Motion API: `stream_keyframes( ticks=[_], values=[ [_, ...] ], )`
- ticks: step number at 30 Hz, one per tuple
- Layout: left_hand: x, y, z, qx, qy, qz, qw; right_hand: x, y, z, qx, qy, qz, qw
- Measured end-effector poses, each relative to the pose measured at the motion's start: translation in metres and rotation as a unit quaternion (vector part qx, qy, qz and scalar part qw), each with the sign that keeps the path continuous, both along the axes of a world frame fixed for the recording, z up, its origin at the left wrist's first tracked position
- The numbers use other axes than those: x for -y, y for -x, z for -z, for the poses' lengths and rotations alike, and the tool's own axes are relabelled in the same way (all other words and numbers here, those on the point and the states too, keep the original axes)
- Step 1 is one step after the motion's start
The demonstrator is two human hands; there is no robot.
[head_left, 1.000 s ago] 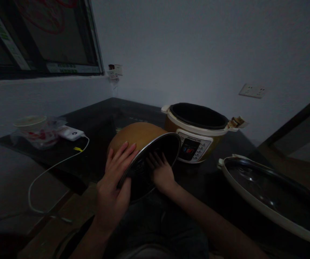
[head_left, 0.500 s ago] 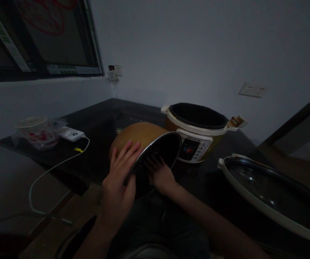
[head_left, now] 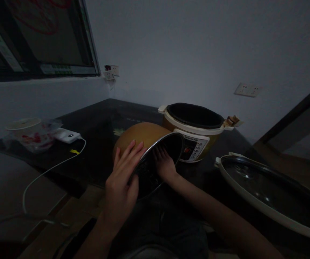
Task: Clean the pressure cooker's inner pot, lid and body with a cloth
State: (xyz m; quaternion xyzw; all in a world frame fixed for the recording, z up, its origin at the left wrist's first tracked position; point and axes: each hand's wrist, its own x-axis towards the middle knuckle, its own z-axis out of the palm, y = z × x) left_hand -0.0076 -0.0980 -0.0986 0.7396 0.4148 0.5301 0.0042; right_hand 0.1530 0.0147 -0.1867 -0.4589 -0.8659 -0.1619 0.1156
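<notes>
A rice cooker inner pot, golden outside and dark inside with a shiny rim, is tilted on its side with its mouth towards me. My left hand grips its left edge, the fingers on the golden outside and the thumb at the rim. Inside the mouth lies my right hand, its fingers stretched out against the dark inner wall; the fingertips are dim. Just behind the pot, the rice cooker body stands upright with its top uncovered and its control panel facing me.
To the right lies a large lid with a pale rim. A bowl in a plastic bag sits at the left beside a white device with a cable. The dark table meets the wall, which bears sockets.
My right hand has shifted over the pot's inner wall, now further right and up. The pot and my left hand have moved slightly right, still in the same grip.
</notes>
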Motion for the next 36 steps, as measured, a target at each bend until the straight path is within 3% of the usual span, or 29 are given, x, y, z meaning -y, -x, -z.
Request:
stream_keyframes(
  ticks=[4,7,10,14,18,22,26,30,36],
  values=[
    [0.000,-0.001,0.000,0.000,-0.003,0.001,1.000,0.031,0.026,0.011,-0.095,0.134,-0.053,0.985],
    [-0.001,-0.002,0.001,0.005,-0.004,-0.002,1.000,0.055,0.045,0.005,-0.187,0.231,-0.157,0.942],
    [0.000,-0.002,0.003,0.014,-0.009,-0.003,1.000,0.072,0.049,0.000,-0.242,0.261,-0.206,0.912],
    [0.003,0.000,0.003,0.013,-0.009,-0.008,1.000,0.076,0.020,0.004,-0.176,0.239,-0.189,0.936],
    [0.002,0.002,0.002,0.003,-0.010,-0.006,1.000,0.055,-0.029,0.005,-0.051,0.117,-0.116,0.985],
    [0.001,0.003,0.001,-0.011,-0.012,-0.004,1.000,0.021,-0.065,-0.020,0.063,-0.032,-0.108,0.992],
    [0.004,0.005,0.000,-0.017,-0.003,-0.006,1.000,0.000,-0.076,-0.045,0.119,-0.112,-0.121,0.979],
    [0.007,0.007,0.000,-0.019,0.000,-0.002,1.000,0.008,-0.071,-0.034,0.097,-0.093,-0.126,0.983],
    [0.001,0.006,-0.004,-0.018,0.019,0.025,0.999,0.050,-0.044,0.003,-0.009,0.075,-0.151,0.986]
  ],
)
